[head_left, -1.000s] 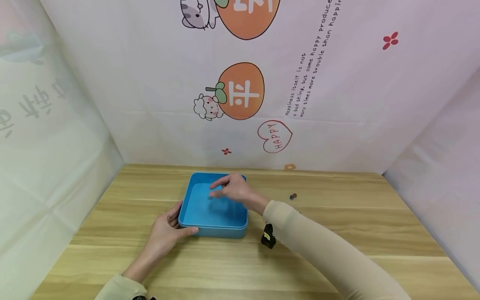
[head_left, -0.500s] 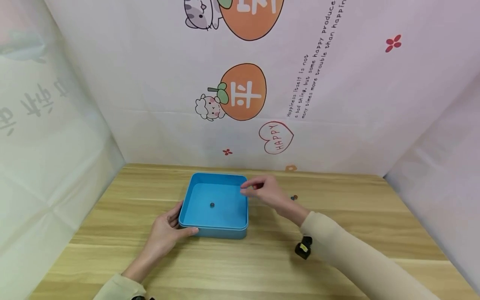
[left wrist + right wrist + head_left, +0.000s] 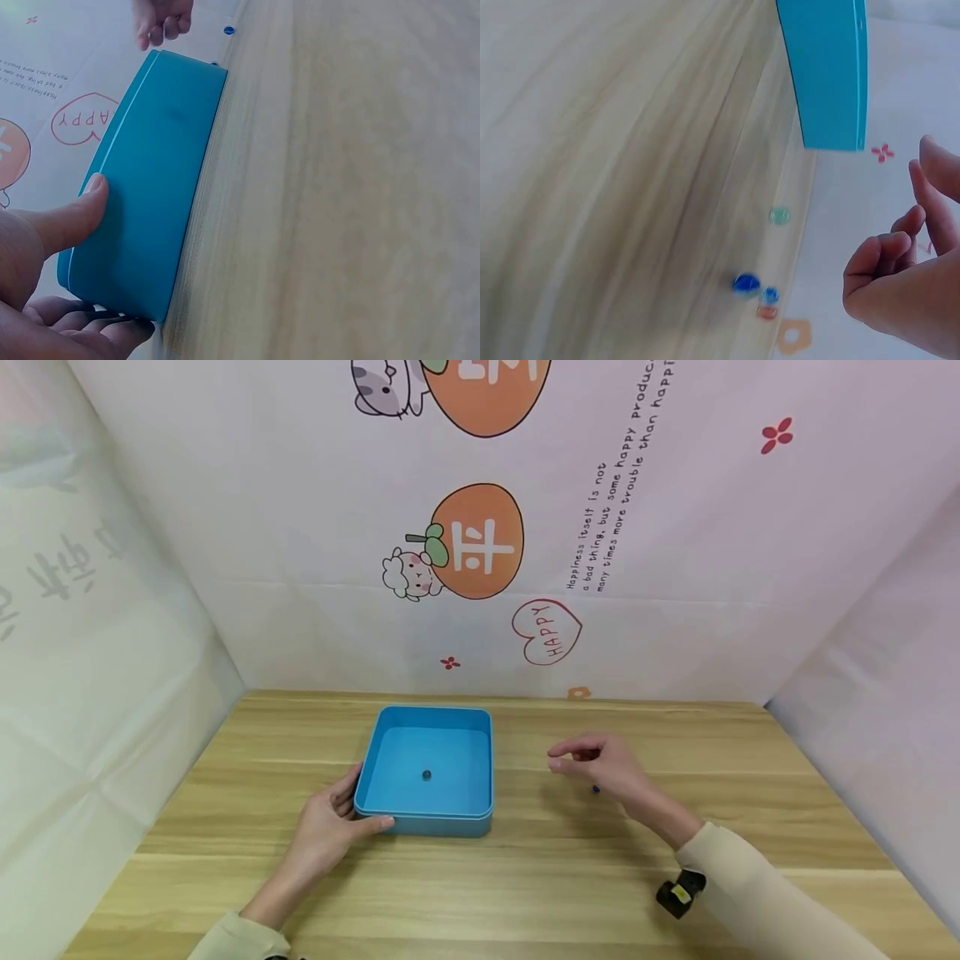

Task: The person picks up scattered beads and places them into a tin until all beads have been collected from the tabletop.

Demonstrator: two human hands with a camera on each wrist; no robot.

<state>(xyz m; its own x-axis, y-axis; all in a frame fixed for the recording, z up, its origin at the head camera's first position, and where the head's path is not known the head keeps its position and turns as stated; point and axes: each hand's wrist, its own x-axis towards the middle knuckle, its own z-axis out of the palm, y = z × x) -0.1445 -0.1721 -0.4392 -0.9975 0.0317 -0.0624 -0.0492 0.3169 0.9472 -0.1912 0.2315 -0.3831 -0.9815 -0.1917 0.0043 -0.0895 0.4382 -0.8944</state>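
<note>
A square blue box point(image 3: 424, 814) without a lid stands on the table, and one small dark marble point(image 3: 427, 775) lies on its floor. My left hand point(image 3: 330, 822) grips the box's near left corner, thumb on the front wall and fingers along the left side. To the right of the box, my right hand point(image 3: 607, 772) hovers over the table with thumb and forefinger apart and nothing between them. Below it in the right wrist view lie a dark blue marble point(image 3: 746, 283), a lighter blue marble point(image 3: 770, 295), an orange-red marble point(image 3: 767, 310) and a green marble point(image 3: 780, 215).
The wood-grain table point(image 3: 450, 902) ends at a printed white cloth point(image 3: 660, 643) hanging behind it. Further cloth panels close off the left and right sides. The box's right wall point(image 3: 825, 75) rises close to the marbles.
My right hand has moved from above the box to the right, over the table. A marble let go by it now lies in the box. The left hand keeps its grip.
</note>
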